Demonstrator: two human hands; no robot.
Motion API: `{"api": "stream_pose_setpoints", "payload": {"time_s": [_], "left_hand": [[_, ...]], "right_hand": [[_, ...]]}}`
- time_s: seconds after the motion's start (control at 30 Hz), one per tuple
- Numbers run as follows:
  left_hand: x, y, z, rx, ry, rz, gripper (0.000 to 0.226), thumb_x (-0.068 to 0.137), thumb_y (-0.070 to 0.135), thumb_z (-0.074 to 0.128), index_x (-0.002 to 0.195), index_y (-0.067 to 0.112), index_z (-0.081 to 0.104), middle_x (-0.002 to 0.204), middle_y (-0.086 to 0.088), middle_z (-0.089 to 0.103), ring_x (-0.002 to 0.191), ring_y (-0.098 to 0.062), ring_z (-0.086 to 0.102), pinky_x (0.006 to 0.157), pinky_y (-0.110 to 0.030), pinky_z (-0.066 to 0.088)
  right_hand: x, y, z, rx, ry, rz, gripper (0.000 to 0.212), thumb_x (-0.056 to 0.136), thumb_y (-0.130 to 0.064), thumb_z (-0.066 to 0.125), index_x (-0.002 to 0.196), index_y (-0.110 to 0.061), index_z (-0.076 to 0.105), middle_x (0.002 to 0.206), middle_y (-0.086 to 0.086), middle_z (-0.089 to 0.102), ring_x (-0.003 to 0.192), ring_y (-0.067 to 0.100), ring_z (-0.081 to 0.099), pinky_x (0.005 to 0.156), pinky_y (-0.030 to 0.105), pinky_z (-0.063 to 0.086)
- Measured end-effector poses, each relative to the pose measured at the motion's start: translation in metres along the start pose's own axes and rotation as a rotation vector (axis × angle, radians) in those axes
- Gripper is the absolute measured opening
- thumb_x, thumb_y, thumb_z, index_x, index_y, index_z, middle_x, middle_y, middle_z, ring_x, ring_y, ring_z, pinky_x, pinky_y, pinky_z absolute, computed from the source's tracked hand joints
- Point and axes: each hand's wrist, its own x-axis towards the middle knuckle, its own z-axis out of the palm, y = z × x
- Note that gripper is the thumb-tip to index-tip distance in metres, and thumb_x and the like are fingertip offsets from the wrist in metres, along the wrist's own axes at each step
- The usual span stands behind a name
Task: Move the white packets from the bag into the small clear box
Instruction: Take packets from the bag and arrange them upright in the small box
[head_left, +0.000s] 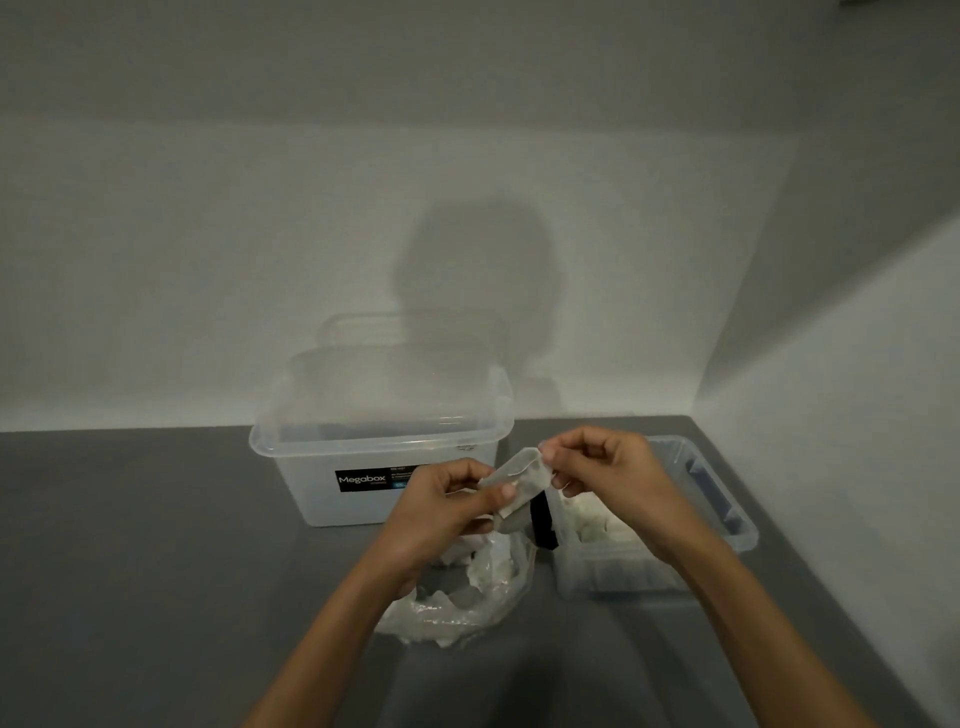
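Both hands hold one white packet (519, 475) in the air between the bag and the small box. My left hand (447, 506) grips its lower left end, and my right hand (597, 467) pinches its upper right corner. Below the left hand, a crumpled clear plastic bag (467, 592) lies on the grey counter with more white packets inside. The small clear box (654, 525) stands to the right, partly hidden by my right hand, and several white packets (592, 519) lie in it.
A large clear lidded box labelled Megabox (379, 441) stands behind the bag. The grey counter (156, 545) meets a white wall at the back and another on the right, just past the small box.
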Motion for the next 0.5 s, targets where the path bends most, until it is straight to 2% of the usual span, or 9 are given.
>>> {"api": "stream_pose_setpoints", "payload": {"time_s": [0.07, 0.13, 0.27, 0.37, 0.5], "left_hand": [[0.004, 0.002, 0.014, -0.002, 0.007, 0.025, 0.019, 0.080, 0.017, 0.074, 0.091, 0.001, 0.071, 0.088, -0.013, 0.071, 0.080, -0.015, 0.067, 0.072, -0.021, 0.056], [0.008, 0.004, 0.029, -0.004, 0.015, 0.036, 0.020, 0.080, 0.018, 0.074, 0.091, 0.002, 0.071, 0.089, -0.014, 0.071, 0.081, -0.016, 0.067, 0.074, -0.024, 0.056], [0.019, 0.006, 0.053, 0.075, 0.060, 0.079, 0.022, 0.080, 0.024, 0.074, 0.088, 0.004, 0.071, 0.082, -0.004, 0.073, 0.079, -0.015, 0.068, 0.076, -0.028, 0.057], [0.029, 0.005, 0.064, 0.158, 0.184, 0.114, 0.019, 0.079, 0.020, 0.076, 0.087, 0.005, 0.067, 0.079, -0.009, 0.068, 0.071, -0.013, 0.066, 0.067, -0.027, 0.055], [0.037, 0.001, 0.076, 0.154, 0.271, 0.106, 0.026, 0.081, 0.013, 0.074, 0.104, 0.011, 0.061, 0.083, -0.019, 0.063, 0.071, -0.016, 0.064, 0.064, -0.029, 0.054]], "right_hand": [[0.001, -0.002, -0.013, -0.060, -0.021, -0.014, 0.006, 0.086, -0.012, 0.068, 0.085, -0.008, 0.072, 0.066, 0.002, 0.068, 0.061, 0.009, 0.062, 0.062, 0.020, 0.052], [0.004, -0.005, -0.028, -0.126, -0.043, -0.046, 0.005, 0.086, -0.011, 0.069, 0.082, -0.010, 0.072, 0.065, -0.002, 0.068, 0.060, 0.008, 0.062, 0.059, 0.019, 0.050], [0.014, -0.009, -0.065, -0.339, -0.016, -0.150, 0.006, 0.088, -0.015, 0.067, 0.084, -0.013, 0.071, 0.070, -0.005, 0.069, 0.061, 0.005, 0.064, 0.058, 0.010, 0.046], [0.030, -0.001, -0.091, -0.508, -0.030, -0.189, 0.007, 0.089, -0.016, 0.066, 0.085, -0.014, 0.070, 0.069, -0.007, 0.068, 0.059, 0.001, 0.062, 0.058, 0.008, 0.044], [0.055, 0.036, -0.096, -0.692, -0.163, -0.152, 0.012, 0.090, -0.005, 0.060, 0.089, -0.009, 0.071, 0.063, -0.009, 0.061, 0.056, -0.001, 0.057, 0.059, 0.008, 0.042]]}}
